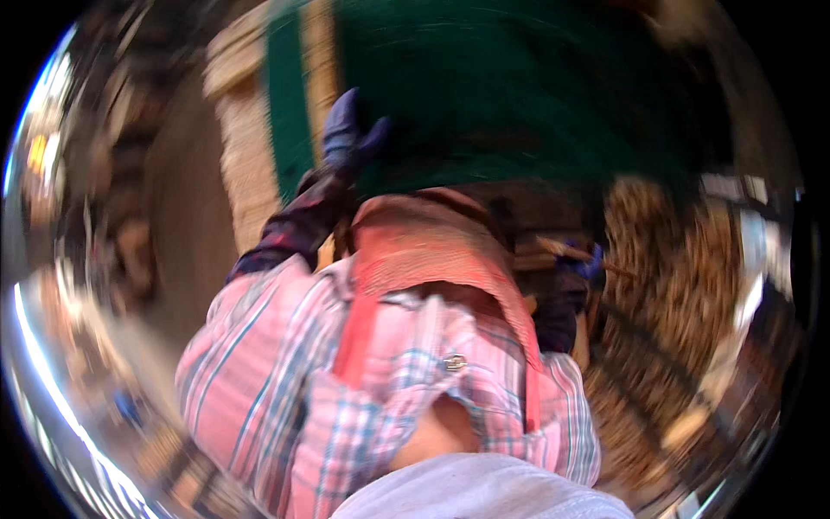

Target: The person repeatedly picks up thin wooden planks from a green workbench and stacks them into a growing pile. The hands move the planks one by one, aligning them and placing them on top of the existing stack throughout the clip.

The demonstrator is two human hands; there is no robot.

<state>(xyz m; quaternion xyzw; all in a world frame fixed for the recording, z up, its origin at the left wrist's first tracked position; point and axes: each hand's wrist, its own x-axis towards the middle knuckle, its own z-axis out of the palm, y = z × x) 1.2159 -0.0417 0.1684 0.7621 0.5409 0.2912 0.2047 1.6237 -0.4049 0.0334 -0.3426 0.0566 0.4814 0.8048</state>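
My left hand (346,143), in a blue-purple glove, is at the near left edge of a dark green surface (501,95). Its thumb and fingers are apart, and nothing shows in it. Beside it runs a narrow yellowish wooden strip (319,69); blur hides whether the hand touches the strip or the green surface. Low on my right side, my right hand (581,261), gloved alike, closes round a thin light-brown stick (619,272) that juts out on both sides of it.
Bundles of brown sticks or stalks (674,259) lie to my right. Pale, rough-edged stacked material (245,156) stands left of the green surface. My red apron (424,242) hangs in front of me. A brown floor (186,182) shows at the left. Motion smears much of the view.
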